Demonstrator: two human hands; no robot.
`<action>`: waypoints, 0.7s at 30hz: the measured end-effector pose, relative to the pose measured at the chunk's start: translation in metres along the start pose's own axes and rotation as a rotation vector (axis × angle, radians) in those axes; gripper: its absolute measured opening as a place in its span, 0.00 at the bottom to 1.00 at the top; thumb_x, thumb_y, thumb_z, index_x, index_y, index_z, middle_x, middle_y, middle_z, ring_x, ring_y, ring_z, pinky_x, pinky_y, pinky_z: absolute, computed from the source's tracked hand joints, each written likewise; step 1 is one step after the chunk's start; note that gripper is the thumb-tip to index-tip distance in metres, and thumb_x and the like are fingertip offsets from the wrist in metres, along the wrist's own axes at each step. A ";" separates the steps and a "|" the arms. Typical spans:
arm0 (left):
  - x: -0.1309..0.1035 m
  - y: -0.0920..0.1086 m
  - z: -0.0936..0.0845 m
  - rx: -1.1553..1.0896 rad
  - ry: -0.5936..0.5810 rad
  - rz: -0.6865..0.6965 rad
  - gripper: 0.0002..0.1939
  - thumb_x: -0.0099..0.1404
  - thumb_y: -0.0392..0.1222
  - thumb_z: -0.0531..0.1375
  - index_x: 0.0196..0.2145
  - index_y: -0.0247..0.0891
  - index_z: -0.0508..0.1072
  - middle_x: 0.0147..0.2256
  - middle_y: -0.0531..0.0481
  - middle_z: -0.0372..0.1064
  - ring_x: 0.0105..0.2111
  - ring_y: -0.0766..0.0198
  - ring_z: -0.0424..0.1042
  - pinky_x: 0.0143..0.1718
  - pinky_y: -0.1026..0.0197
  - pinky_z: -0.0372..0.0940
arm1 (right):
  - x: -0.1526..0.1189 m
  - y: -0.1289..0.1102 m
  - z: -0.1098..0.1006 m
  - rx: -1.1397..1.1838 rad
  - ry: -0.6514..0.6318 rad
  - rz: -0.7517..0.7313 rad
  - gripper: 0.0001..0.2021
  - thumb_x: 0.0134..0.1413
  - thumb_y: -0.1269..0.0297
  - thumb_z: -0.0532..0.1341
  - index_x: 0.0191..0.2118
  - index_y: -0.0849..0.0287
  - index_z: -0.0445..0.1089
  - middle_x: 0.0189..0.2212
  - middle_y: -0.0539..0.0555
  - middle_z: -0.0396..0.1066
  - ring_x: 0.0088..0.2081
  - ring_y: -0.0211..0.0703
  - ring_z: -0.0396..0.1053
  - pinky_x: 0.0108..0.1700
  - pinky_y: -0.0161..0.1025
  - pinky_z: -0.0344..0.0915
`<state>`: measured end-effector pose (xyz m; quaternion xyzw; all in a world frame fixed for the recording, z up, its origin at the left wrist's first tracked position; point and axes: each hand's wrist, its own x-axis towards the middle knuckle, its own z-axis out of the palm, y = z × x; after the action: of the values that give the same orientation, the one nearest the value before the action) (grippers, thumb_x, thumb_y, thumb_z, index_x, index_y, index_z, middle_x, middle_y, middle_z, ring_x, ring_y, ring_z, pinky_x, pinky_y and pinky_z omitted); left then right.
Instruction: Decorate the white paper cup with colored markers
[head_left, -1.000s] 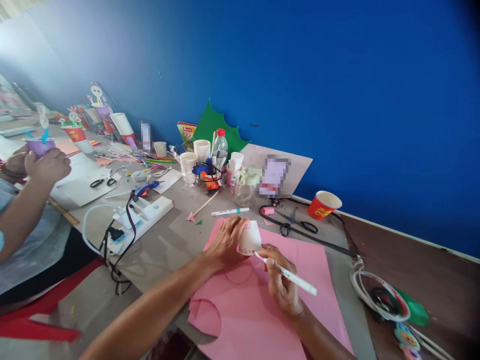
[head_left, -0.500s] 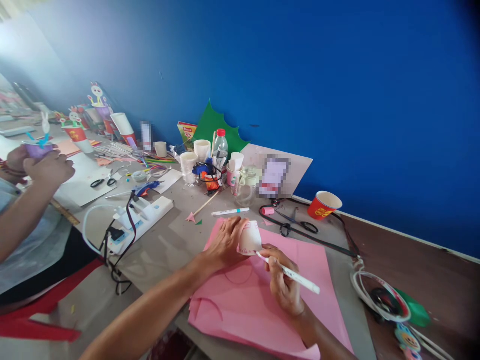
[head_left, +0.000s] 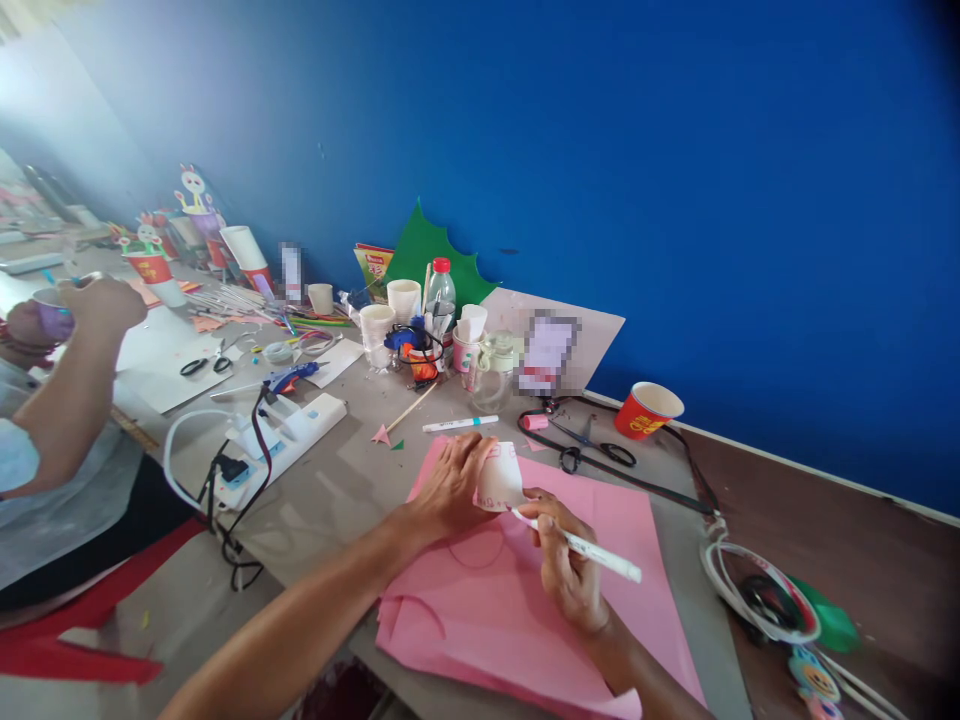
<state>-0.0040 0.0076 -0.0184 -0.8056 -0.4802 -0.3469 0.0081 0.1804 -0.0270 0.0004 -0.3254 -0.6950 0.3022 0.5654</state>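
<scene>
My left hand [head_left: 455, 482] is closed round the left side of a small white cup [head_left: 499, 477], which lies over pink paper [head_left: 502, 610]. Pink marks run along two of the cup's edges. In my right hand [head_left: 568, 565] is a white marker [head_left: 600, 556], its tip at the lower right edge of the cup. A curved line is drawn on the pink paper below the cup. Just beyond the paper lie another marker [head_left: 460, 424] and a pink cap [head_left: 535, 422].
Scissors [head_left: 598, 457], a black strap and a red cup [head_left: 649, 411] lie to the right. A power strip [head_left: 281, 450] and glue gun [head_left: 292, 376] are left. Behind stand a bottle [head_left: 442, 295], a glass jar [head_left: 495, 372] and cups. A person [head_left: 67, 440] sits at the far left.
The marker tip has shifted very slightly left along the cup's edge. At the far left, the other person's hands and purple cup have moved left, with one forearm raised.
</scene>
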 end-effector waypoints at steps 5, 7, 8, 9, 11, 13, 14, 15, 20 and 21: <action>0.000 -0.001 0.003 0.002 0.022 0.007 0.40 0.57 0.49 0.64 0.61 0.40 0.50 0.52 0.34 0.63 0.53 0.44 0.67 0.54 0.41 0.63 | -0.003 0.004 0.000 0.014 0.026 0.005 0.14 0.68 0.61 0.50 0.41 0.48 0.74 0.21 0.50 0.65 0.36 0.48 0.71 0.45 0.51 0.72; 0.000 -0.001 0.004 0.001 0.021 0.006 0.40 0.57 0.48 0.64 0.61 0.40 0.50 0.52 0.34 0.63 0.53 0.43 0.67 0.54 0.41 0.63 | -0.003 0.005 0.000 0.011 0.029 -0.009 0.14 0.68 0.61 0.50 0.41 0.48 0.74 0.20 0.50 0.64 0.37 0.48 0.71 0.46 0.51 0.71; -0.001 -0.001 0.004 0.001 0.021 0.009 0.40 0.57 0.48 0.64 0.62 0.40 0.50 0.52 0.34 0.63 0.53 0.43 0.67 0.54 0.41 0.63 | -0.003 0.005 0.000 0.010 0.030 -0.010 0.14 0.68 0.61 0.50 0.40 0.48 0.74 0.20 0.50 0.65 0.37 0.48 0.72 0.46 0.52 0.72; -0.001 -0.002 0.003 0.001 0.021 0.013 0.41 0.57 0.48 0.64 0.62 0.40 0.49 0.52 0.34 0.63 0.53 0.44 0.67 0.54 0.41 0.63 | -0.002 0.004 0.001 0.009 0.028 -0.008 0.14 0.68 0.60 0.50 0.40 0.48 0.74 0.21 0.51 0.67 0.38 0.48 0.72 0.46 0.52 0.72; -0.001 -0.002 0.002 0.001 0.021 0.021 0.40 0.58 0.47 0.64 0.62 0.40 0.48 0.53 0.34 0.62 0.53 0.44 0.67 0.55 0.41 0.62 | -0.001 0.003 0.001 0.006 0.026 -0.013 0.14 0.68 0.59 0.50 0.39 0.49 0.74 0.22 0.51 0.69 0.37 0.48 0.71 0.46 0.52 0.72; -0.002 -0.003 0.002 -0.008 0.011 0.025 0.41 0.58 0.46 0.64 0.63 0.39 0.48 0.53 0.34 0.62 0.54 0.44 0.66 0.54 0.41 0.63 | -0.001 0.002 0.002 -0.003 0.024 -0.026 0.14 0.68 0.59 0.50 0.39 0.49 0.73 0.22 0.51 0.68 0.34 0.47 0.71 0.46 0.53 0.72; -0.002 -0.003 0.001 -0.014 0.007 0.027 0.42 0.57 0.46 0.64 0.63 0.39 0.48 0.53 0.33 0.62 0.54 0.44 0.66 0.54 0.41 0.63 | -0.001 0.002 0.002 -0.011 0.023 -0.031 0.14 0.68 0.59 0.50 0.39 0.48 0.73 0.21 0.50 0.68 0.33 0.47 0.70 0.46 0.53 0.71; -0.002 -0.003 0.001 -0.019 0.006 0.030 0.42 0.57 0.46 0.64 0.63 0.39 0.49 0.54 0.33 0.62 0.54 0.43 0.66 0.54 0.41 0.63 | -0.002 0.002 0.002 -0.019 0.025 -0.033 0.14 0.68 0.59 0.50 0.40 0.48 0.73 0.21 0.50 0.68 0.33 0.47 0.70 0.46 0.53 0.71; -0.002 -0.004 0.003 -0.005 0.049 0.063 0.41 0.59 0.47 0.64 0.63 0.36 0.49 0.53 0.31 0.62 0.55 0.43 0.65 0.54 0.40 0.63 | -0.003 0.004 0.001 0.016 0.030 -0.020 0.14 0.68 0.60 0.50 0.40 0.50 0.74 0.25 0.51 0.70 0.31 0.45 0.69 0.45 0.51 0.71; -0.002 -0.004 0.003 -0.008 0.044 0.061 0.41 0.59 0.48 0.64 0.63 0.36 0.49 0.53 0.31 0.62 0.55 0.42 0.65 0.54 0.40 0.63 | -0.003 0.005 0.000 0.034 0.035 0.006 0.14 0.68 0.60 0.50 0.40 0.51 0.74 0.25 0.51 0.69 0.30 0.44 0.68 0.43 0.50 0.71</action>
<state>-0.0062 0.0091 -0.0235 -0.8120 -0.4537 -0.3662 0.0262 0.1812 -0.0266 -0.0056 -0.3229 -0.6788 0.3098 0.5822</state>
